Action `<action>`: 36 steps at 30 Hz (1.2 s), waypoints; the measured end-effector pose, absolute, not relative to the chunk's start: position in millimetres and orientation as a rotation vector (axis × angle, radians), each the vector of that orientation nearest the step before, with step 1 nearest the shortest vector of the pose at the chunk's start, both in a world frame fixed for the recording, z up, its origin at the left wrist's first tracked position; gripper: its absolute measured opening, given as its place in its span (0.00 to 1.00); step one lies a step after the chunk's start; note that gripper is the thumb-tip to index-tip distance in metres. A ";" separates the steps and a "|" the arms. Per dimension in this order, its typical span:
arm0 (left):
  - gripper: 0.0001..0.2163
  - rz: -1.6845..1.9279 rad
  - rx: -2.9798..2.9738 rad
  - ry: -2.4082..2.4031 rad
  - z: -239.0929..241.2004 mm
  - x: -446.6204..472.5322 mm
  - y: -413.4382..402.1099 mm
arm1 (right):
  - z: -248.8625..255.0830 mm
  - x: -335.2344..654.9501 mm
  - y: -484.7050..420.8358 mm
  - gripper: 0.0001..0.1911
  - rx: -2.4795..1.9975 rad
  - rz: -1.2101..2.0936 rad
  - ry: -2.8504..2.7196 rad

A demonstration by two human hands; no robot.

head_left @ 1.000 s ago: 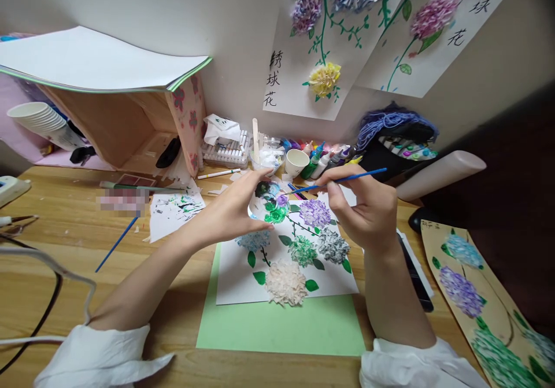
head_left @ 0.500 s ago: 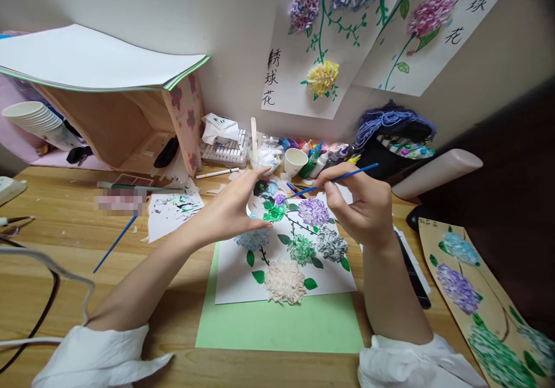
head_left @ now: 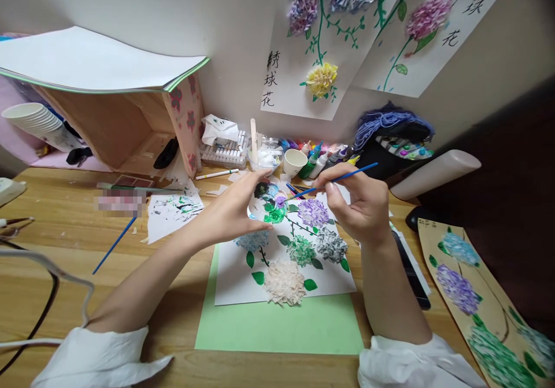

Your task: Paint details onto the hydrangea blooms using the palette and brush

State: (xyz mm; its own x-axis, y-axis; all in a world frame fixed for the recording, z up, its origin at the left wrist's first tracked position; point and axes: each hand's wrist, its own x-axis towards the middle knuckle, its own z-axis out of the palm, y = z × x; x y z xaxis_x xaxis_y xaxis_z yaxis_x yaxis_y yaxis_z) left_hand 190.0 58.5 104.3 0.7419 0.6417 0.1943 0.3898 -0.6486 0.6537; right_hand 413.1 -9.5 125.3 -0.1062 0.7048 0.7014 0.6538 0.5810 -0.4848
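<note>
My left hand (head_left: pixel 236 206) curls its thumb and fingers round the rim of a small round paint dish (head_left: pixel 256 207), which carries blobs of black, blue, green and purple. A thin blue paintbrush (head_left: pixel 364 169) is pinched in my right hand (head_left: pixel 359 206), its tip at the purple blob. Below the dish lies a white sheet (head_left: pixel 234 284) with raised ruffled flowers and painted green leaves. The cream flower (head_left: pixel 285 283) is nearest me; purple (head_left: pixel 313 211), green (head_left: pixel 302 250), grey (head_left: pixel 332 244) and partly covered blue (head_left: pixel 251 240) ones sit behind it.
A green sheet (head_left: pixel 277 333) lies under the white one. Behind stand a paper cup (head_left: pixel 295 162), paint bottles (head_left: pixel 319 163) and a marker box (head_left: pixel 225 154). Left are a paint-smeared paper (head_left: pixel 173 217) and another blue brush (head_left: pixel 113 246). A phone (head_left: pixel 411 275) lies right.
Almost nothing differs. The brush tip stays at the purple paint and the dish is held in place; the view has shifted very slightly.
</note>
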 end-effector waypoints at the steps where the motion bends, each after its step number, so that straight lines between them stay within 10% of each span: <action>1: 0.42 0.556 2.339 0.773 103.9 190.3 58.5 | 125.0 413.3 -8.9 0.08 -1.110 0.064 -1.803; 36: 0.40 0.535 2.322 0.914 105.6 190.9 67.5 | 123.8 465.5 -19.0 0.09 -0.944 0.108 -1.463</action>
